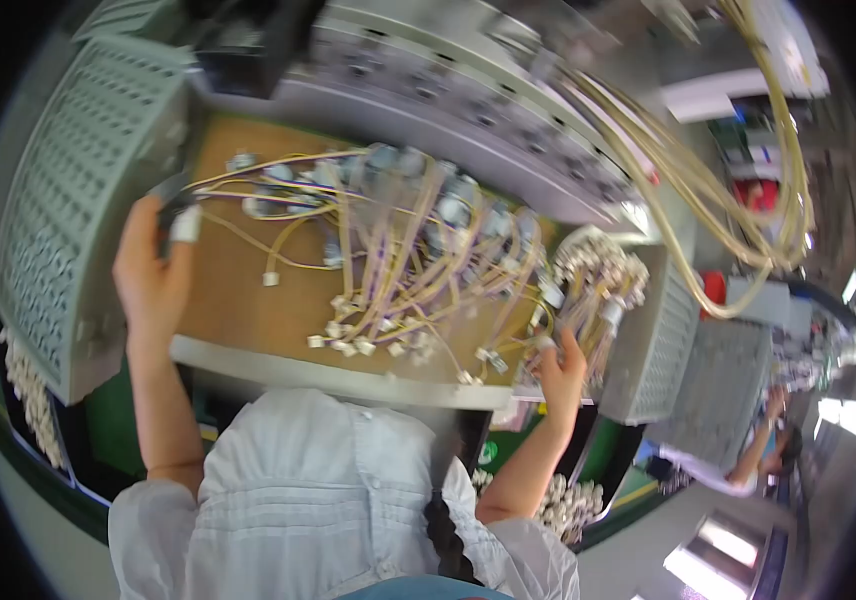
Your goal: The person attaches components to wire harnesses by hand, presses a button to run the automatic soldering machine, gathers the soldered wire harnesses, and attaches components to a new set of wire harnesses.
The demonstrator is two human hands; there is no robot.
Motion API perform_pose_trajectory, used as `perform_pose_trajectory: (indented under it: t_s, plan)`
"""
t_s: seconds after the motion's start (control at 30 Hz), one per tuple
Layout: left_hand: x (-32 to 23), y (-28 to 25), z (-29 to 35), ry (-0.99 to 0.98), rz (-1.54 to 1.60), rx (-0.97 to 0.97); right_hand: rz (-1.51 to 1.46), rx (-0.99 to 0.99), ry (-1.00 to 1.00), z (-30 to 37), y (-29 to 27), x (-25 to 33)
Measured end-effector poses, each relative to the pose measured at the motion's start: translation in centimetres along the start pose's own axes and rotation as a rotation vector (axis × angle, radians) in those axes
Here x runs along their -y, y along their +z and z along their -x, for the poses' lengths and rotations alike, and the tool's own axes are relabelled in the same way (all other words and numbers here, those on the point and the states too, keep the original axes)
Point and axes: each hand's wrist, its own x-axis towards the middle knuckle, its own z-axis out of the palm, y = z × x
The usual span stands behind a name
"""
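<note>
Left hand [153, 268] pinching a dark grey piece [170, 190] at 9 o'clock, right hand [562, 376] among wires at 4 o'clock

Head view, with the clock set on the middle of the picture: the left hand grasps the dark grey piece between thumb and fingers, a white wrap [186, 224] round one digit. Yellow and purple wires run from beside it towards 1 o'clock, into the wire pile [378, 260], which lies on the brown tabletop [233, 310] from the centre up to 12 o'clock. Grey connectors [456, 205] sit along the pile's far side; small white connectors [351, 348] cluster at its near side, around 7 o'clock. The right hand is bent at the near edge of a second wire bundle [596, 270] at 3 o'clock; blur hides its fingertips, so I cannot tell whether it grips anything. Grey perforated bins stand at either side, the left bin [78, 200] at 10 o'clock and the right bin [651, 345] between 3 and 4. Beige hoses [673, 165] hang at 2 o'clock, and a co-worker [748, 455] shows at 4 o'clock, well apart from both hands
</note>
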Motion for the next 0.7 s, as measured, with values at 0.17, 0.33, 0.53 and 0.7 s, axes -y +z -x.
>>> perform_pose_trajectory:
  t_s: [0.17, 0.33, 0.53, 0.7]
  plan:
    - [-1.2, 0.3, -2.7, 0.433, -0.448, 0.149, -0.021, -0.006, -0.078, 0.1, 0.9, 1.8]
    - [-1.9, -0.4, -2.6, 0.468, -0.655, 0.377, -0.044, 0.078, -0.241, 1.2, 0.8, 3.7]
    - [-3.3, -0.2, 1.5, 0.252, -0.343, 0.595, -0.437, 0.127, -0.127, 2.0, 2.0, 4.9]
    - [-4.6, -1.1, 1.2, -0.085, 0.029, 0.548, -0.556, 0.089, -0.265, 1.9, 1.9, 5.8]
